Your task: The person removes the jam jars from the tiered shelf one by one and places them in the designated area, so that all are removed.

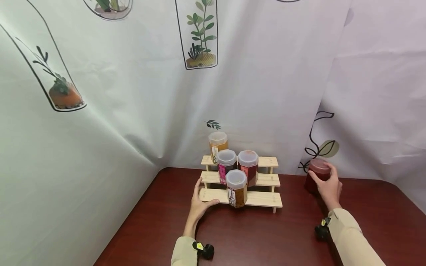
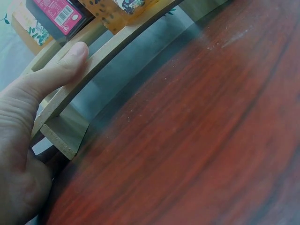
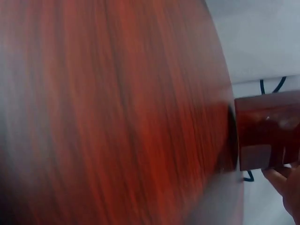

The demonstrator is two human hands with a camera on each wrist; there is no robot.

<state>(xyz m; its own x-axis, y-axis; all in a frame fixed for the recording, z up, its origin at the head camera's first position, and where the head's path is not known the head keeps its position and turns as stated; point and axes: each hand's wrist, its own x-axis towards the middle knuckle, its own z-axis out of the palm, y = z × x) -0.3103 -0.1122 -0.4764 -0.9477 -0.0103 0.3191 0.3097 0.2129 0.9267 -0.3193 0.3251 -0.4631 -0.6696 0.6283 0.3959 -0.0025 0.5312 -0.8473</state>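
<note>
A three-step wooden display rack [image 1: 266, 199] stands on the table. My left hand [image 1: 198, 207] holds its left end, the thumb lying on the lowest step and the fingers along the side. My right hand [image 1: 330, 187] grips a dark red jar [image 1: 312, 184] with a translucent lid near the table's back edge, to the right of the rack. Low on the rack sits a jar with dark specks [image 1: 239, 197]. The middle step bears a dark jar with a pink label [image 1: 222, 174] and a red jar [image 1: 252, 174]. A yellow-orange jar [image 1: 214, 148] stands on the top step.
The dark red-brown wooden table [image 1: 253, 236] has rounded back corners. A pale cloth [image 1: 279, 92] printed with plants hangs behind it and along the left side. Each wrist carries a small black camera [image 1: 208, 251].
</note>
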